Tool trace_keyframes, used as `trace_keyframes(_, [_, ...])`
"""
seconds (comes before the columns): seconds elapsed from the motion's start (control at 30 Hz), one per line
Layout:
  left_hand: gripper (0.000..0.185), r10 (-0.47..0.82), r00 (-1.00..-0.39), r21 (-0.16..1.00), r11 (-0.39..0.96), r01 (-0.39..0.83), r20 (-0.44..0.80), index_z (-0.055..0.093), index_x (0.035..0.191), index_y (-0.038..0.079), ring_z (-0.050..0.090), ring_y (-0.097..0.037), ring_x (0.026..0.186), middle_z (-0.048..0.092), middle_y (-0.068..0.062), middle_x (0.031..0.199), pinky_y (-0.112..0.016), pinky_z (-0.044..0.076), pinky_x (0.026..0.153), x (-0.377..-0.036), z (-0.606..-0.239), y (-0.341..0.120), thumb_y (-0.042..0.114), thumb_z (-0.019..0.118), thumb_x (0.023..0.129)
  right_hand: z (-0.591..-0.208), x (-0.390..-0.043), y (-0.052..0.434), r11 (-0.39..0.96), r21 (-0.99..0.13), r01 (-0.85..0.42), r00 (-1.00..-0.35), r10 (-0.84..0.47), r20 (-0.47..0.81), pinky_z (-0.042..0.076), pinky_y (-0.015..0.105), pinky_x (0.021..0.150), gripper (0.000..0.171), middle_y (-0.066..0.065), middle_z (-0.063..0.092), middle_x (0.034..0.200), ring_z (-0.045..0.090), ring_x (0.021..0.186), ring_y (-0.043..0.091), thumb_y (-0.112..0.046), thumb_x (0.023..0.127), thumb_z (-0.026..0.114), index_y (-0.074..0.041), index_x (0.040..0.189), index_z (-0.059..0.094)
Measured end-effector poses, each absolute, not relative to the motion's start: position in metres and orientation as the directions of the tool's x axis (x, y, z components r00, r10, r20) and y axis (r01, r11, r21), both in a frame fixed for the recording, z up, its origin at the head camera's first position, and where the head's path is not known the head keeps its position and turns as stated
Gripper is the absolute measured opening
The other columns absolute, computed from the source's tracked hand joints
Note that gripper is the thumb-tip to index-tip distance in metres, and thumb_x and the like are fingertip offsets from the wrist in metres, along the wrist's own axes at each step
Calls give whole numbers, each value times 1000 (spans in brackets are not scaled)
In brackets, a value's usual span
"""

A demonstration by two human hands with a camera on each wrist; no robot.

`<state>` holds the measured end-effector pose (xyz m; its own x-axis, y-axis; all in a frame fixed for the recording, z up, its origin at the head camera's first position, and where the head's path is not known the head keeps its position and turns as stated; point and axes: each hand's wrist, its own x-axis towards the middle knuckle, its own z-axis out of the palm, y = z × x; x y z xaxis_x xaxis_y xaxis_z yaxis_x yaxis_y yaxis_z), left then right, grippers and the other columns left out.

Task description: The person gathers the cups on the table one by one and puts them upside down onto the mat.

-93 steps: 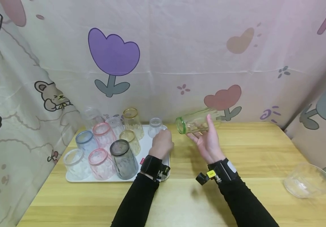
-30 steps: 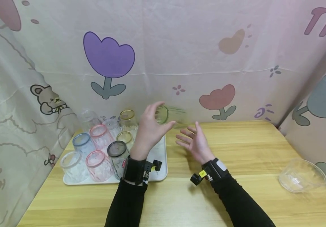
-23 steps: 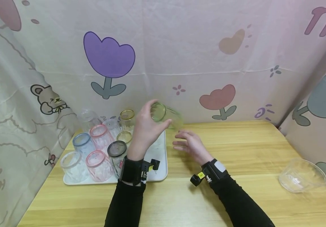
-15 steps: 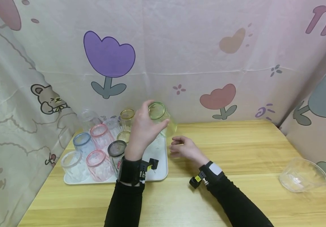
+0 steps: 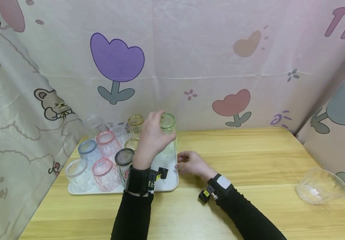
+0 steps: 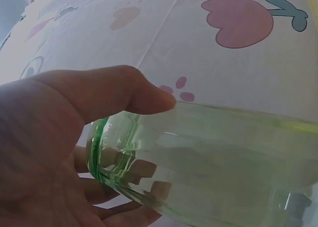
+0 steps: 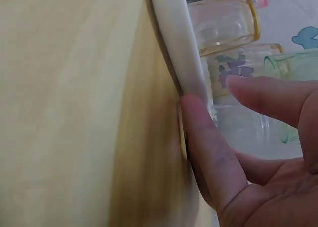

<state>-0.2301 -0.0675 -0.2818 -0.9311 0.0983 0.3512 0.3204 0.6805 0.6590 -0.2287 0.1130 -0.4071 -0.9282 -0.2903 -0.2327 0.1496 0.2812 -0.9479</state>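
Green glass (image 5: 168,128) w/ crowded tray (image 5: 169,181)

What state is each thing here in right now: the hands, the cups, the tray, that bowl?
Left hand: grips the green cup near its rim.
Green cup: upright, mouth up, at the tray's right side.
Right hand: fingers touch the tray's edge.
White tray: flat on the table, holding cups.
Grey cup: upright on the tray.
Clear bowl: tilted, on the table at far right.
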Motion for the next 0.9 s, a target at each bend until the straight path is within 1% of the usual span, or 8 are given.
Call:
trace_keyframes(0.13, [81, 115, -950, 662, 692, 286, 290, 48, 151, 5, 53, -36, 124, 53, -19, 143, -54, 48, 103, -231, -283, -67, 15, 81, 77, -408, -228, 112, 302, -946, 117, -931, -299, -211, 63, 36, 81, 56, 21, 65, 118, 68, 94, 24, 7, 84, 74, 14, 137, 55])
trace_keyframes(0.23, [82, 117, -964, 662, 706, 251, 240, 47, 151, 4, 52, -37, 128, 51, -19, 146, -54, 48, 105, -232, -284, -67, 15, 81, 78, -409, -228, 111, 335, -938, 93, -939, -284, -195, 62, 34, 81, 55, 19, 65, 117, 66, 95, 23, 9, 83, 75, 13, 135, 58])
trace_keyframes(0.33, [81, 112, -974, 647, 731, 215, 198, 48, 151, 4, 52, -37, 129, 50, -19, 146, -54, 48, 106, -233, -287, -67, 16, 81, 78, -409, -228, 110, 371, -926, 75, -946, -269, -184, 62, 32, 80, 56, 16, 66, 115, 65, 96, 22, 10, 81, 77, 12, 134, 60])
trace_keyframes(0.57, [79, 119, -981, 595, 781, 189, 155, 49, 150, 3, 55, -37, 125, 53, -20, 141, -53, 49, 105, -237, -295, -68, 19, 81, 80, -409, -227, 109, 404, -913, 57, -952, -255, -172, 61, 31, 81, 58, 13, 68, 114, 64, 95, 21, 9, 79, 78, 11, 134, 61])
trace_keyframes(0.77, [80, 115, -987, 568, 808, 156, 109, 47, 152, 4, 56, -37, 125, 52, -20, 142, -53, 50, 103, -239, -298, -67, 16, 80, 80, -409, -227, 110, 422, -905, 43, -954, -253, -163, 59, 30, 82, 57, 12, 69, 113, 64, 95, 20, 7, 79, 79, 10, 133, 62])
trace_keyframes(0.9, [80, 107, -990, 549, 825, 138, 88, 47, 152, 4, 56, -38, 126, 52, -20, 143, -53, 49, 104, -240, -299, -66, 13, 80, 80, -410, -228, 111, 422, -906, 40, -952, -259, -162, 59, 30, 82, 57, 12, 69, 113, 64, 94, 20, 7, 79, 79, 9, 133, 62])
